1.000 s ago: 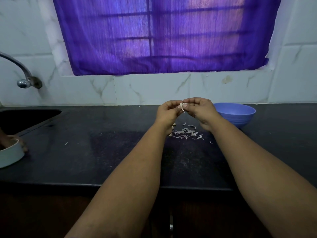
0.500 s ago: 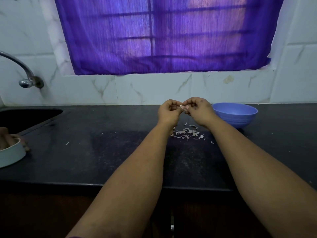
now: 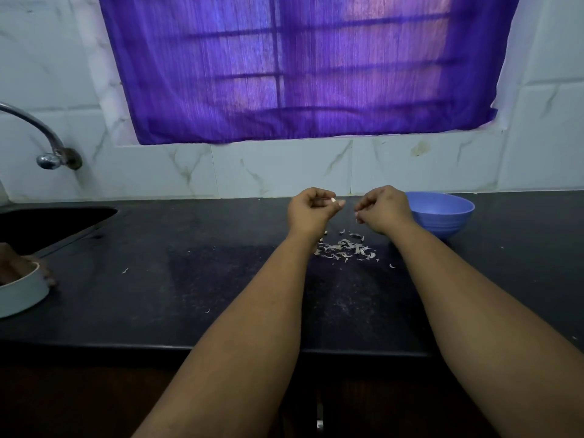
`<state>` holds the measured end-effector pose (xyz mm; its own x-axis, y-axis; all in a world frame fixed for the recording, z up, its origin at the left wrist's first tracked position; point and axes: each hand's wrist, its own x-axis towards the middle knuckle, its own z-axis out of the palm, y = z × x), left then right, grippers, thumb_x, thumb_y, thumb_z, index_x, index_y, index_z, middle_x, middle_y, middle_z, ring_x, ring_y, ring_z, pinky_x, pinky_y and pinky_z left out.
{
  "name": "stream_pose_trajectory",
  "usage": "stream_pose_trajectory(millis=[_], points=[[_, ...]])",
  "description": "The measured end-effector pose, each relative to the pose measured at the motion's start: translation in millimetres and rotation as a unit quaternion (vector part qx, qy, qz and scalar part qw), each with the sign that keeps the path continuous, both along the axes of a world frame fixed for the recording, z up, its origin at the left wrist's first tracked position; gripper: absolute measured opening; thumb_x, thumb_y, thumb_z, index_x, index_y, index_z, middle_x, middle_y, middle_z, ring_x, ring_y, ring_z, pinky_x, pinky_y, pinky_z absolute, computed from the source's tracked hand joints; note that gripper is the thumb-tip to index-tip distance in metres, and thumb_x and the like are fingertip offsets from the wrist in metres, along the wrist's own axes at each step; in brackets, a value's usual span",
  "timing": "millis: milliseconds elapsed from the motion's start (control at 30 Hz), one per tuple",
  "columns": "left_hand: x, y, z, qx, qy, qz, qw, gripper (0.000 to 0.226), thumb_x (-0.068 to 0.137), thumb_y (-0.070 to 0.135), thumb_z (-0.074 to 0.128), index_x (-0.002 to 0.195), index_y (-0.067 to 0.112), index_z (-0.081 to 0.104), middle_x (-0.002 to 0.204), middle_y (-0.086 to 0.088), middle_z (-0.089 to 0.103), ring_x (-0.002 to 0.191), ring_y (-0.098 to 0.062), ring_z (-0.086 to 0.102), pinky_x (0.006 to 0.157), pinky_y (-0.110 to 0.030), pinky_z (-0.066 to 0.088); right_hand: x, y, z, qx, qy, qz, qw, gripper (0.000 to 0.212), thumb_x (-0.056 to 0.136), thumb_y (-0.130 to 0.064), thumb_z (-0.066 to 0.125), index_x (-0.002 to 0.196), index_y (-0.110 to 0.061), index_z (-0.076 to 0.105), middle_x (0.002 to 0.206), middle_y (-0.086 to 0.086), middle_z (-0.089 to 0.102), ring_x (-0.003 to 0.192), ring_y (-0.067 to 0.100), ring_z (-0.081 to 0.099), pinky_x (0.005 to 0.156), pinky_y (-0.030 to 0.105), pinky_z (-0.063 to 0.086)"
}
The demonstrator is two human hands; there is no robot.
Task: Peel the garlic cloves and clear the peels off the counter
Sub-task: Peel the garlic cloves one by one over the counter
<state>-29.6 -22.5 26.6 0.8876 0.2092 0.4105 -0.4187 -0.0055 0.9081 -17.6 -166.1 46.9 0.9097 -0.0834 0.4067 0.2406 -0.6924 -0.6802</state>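
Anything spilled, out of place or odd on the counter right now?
Nothing damaged. A heap of garlic peels litters the dark counter below the hands, beside the blue bowl, with a few stray flecks farther left. The left hand pinches a garlic clove; the right hand pinches a scrap of peel.

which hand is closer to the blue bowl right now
Right. The right hand sits just left of the blue bowl, nearly at its rim. The left hand is farther left, beyond the right hand.
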Motion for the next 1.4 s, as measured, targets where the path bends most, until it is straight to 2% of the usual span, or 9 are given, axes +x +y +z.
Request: stream_pose_trajectory(millis=[167,267,467,567,733,867,1067,1200,1400], points=[[1,2,-1,0.027,0.000,0.022,0.999,0.023,0.073,0.002,0.081,0.080,0.013,0.062,0.075,-0.002,0.061,0.073,-0.014,0.060,0.074,-0.032,0.057,0,1,1,-0.032,0.050,-0.011,0.998,0.012,0.082,-0.001,0.069,0.084,-0.013,0.072,0.083,0.003,0.065,0.082,0.015,0.061,0.070,0.020,0.043],[2,2,-2,0.065,-0.012,0.046,0.997,0.021,0.075,0.007,0.079,0.077,0.013,0.060,0.070,0.001,0.057,0.065,-0.009,0.054,0.073,-0.030,0.056,0,-2,1,-0.033,0.046,-0.013,0.998,0.015,0.075,0.000,0.072,0.071,-0.015,0.072,0.078,0.003,0.071,0.075,0.013,0.065,0.065,0.021,0.048],[0,1,0,0.099,-0.002,0.039,0.994,0.024,0.074,0.008,0.081,0.087,0.010,0.062,0.071,0.002,0.058,0.068,-0.011,0.057,0.069,-0.025,0.054,-4,0,4,0.048,-0.056,0.028,0.997,0.017,0.076,-0.029,0.079,0.074,-0.014,0.071,0.061,-0.006,0.059,0.056,0.004,0.050,0.053,0.018,0.039],[-1,0,1,0.104,-0.001,0.036,0.994,0.029,0.071,0.005,0.082,0.089,0.009,0.061,0.071,-0.001,0.062,0.068,-0.011,0.060,0.071,-0.025,0.056,-7,9,3,0.082,-0.063,0.110,0.989,0.010,0.083,-0.030,0.073,0.084,-0.020,0.072,0.068,-0.011,0.063,0.065,0.002,0.055,0.066,0.020,0.046],[-1,2,0,0.105,-0.021,0.048,0.993,0.031,0.070,0.007,0.082,0.092,0.010,0.061,0.070,-0.005,0.066,0.071,-0.017,0.066,0.069,-0.033,0.060,-4,11,0,0.063,-0.041,0.133,0.988,0.012,0.084,-0.034,0.072,0.077,-0.024,0.072,0.069,-0.008,0.069,0.070,0.008,0.063,0.080,0.036,0.056],[-3,4,2,0.110,-0.021,0.058,0.992,0.034,0.069,0.011,0.084,0.094,0.009,0.061,0.068,0.000,0.066,0.069,-0.013,0.066,0.057,-0.023,0.056,-8,8,1,0.090,-0.042,0.172,0.980,0.009,0.080,-0.032,0.076,0.078,-0.026,0.071,0.073,-0.006,0.070,0.076,0.009,0.066,0.080,0.032,0.057],[-2,0,0,0.096,-0.005,0.019,0.995,0.027,0.069,0.004,0.084,0.088,0.002,0.065,0.075,-0.004,0.069,0.068,-0.010,0.067,0.067,-0.021,0.057,1,10,-2,0.090,-0.030,0.134,0.986,0.012,0.088,-0.023,0.068,0.076,-0.023,0.065,0.073,0.000,0.069,0.076,0.017,0.065,0.086,0.044,0.056],[-3,-1,1,-0.004,0.042,-0.059,0.997,0.019,0.079,0.009,0.077,0.090,-0.003,0.067,0.081,-0.008,0.070,0.073,-0.014,0.068,0.074,-0.028,0.060,3,7,0,0.137,-0.035,0.137,0.980,0.015,0.090,-0.020,0.066,0.076,-0.024,0.061,0.076,-0.002,0.066,0.079,0.019,0.065,0.086,0.042,0.056],[-7,-2,4,-0.054,0.053,-0.119,0.990,0.006,0.084,-0.001,0.068,0.088,-0.005,0.066,0.078,-0.012,0.067,0.057,-0.007,0.066,0.059,-0.013,0.053,-2,12,0,0.244,0.050,0.213,0.945,0.014,0.097,-0.017,0.055,0.085,-0.013,0.060,0.082,0.002,0.064,0.074,0.013,0.059,0.068,0.020,0.050]])
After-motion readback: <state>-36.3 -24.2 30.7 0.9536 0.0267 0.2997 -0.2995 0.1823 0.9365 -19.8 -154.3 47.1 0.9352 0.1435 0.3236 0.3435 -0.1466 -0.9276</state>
